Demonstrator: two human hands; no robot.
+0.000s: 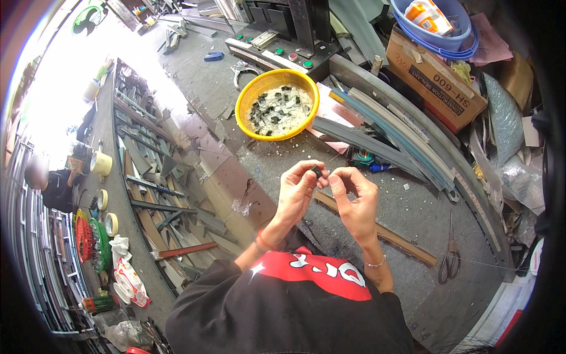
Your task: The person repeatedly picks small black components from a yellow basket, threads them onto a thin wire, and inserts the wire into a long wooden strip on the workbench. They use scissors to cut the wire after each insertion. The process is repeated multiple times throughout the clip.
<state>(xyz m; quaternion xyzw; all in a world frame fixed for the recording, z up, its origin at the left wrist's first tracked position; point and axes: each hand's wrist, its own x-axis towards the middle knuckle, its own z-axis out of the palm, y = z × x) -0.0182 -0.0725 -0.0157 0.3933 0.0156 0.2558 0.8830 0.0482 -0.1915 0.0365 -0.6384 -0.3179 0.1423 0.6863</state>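
A small black piece (316,171) sits between the thumb and fingers of my left hand (299,187), raised over the grey worktop. Close beside it on the right, my right hand (356,203) has its thumb and forefinger bent together in a pinch. Whatever may be between those fingertips is too small to make out. Beyond both hands stands a round yellow basket (277,78), holding many small black and whitish pieces (280,109).
Scissors (450,259) and a wooden strip (407,243) lie on the worktop at right. Long grey profiles (377,147) lie behind my right hand. A machine with coloured buttons (293,57), a cardboard box (433,82) and a blue basin (466,44) stand farther back. Another person (59,189) is at far left.
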